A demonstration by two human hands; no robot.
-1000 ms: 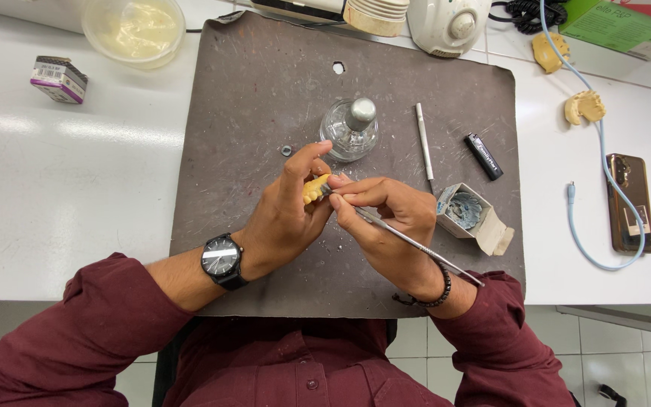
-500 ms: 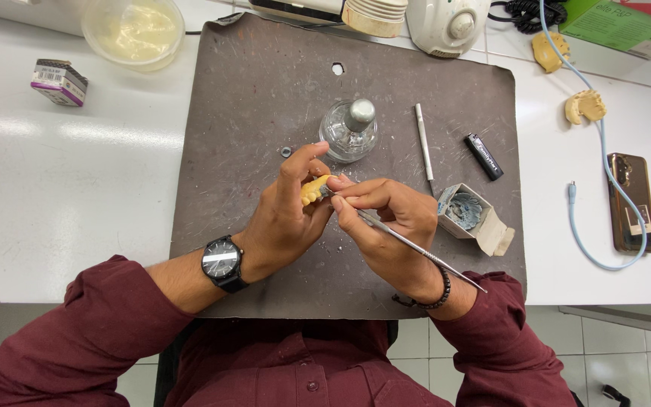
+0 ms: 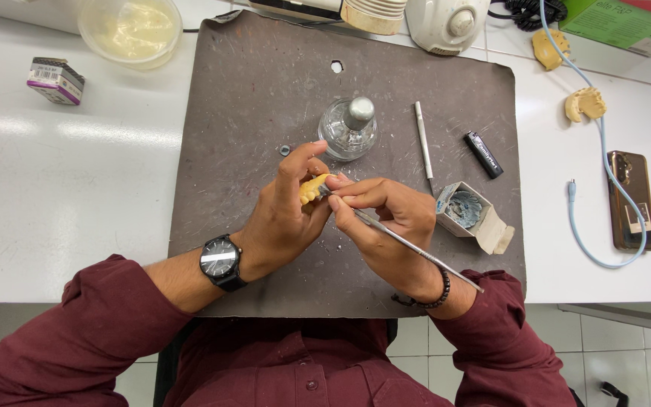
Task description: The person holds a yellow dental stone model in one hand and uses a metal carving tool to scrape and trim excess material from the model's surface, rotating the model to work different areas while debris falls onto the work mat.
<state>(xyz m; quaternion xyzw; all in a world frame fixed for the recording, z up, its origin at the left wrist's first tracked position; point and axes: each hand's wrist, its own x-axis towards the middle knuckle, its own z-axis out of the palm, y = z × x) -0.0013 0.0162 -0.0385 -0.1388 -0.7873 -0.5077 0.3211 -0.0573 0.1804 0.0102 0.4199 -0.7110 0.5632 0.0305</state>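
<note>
A small yellow dental cast sits pinched in the left hand over the grey rubber mat, while the right hand grips a slim metal carving tool, tip touching it, near the glass spirit lamp.

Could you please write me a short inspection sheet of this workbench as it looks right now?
Surface: white table with a dark mat on it.
Job's things: small yellow dental cast in left hand; slim metal tool in right hand, tip at the cast.
Clutter: glass burner, metal rod, black lighter, open small box, plastic tub, two more casts, phone.
Hands: both closed on their items.
Cables: light blue cable crossing the phone.
Surroundings: tiled floor.
</note>
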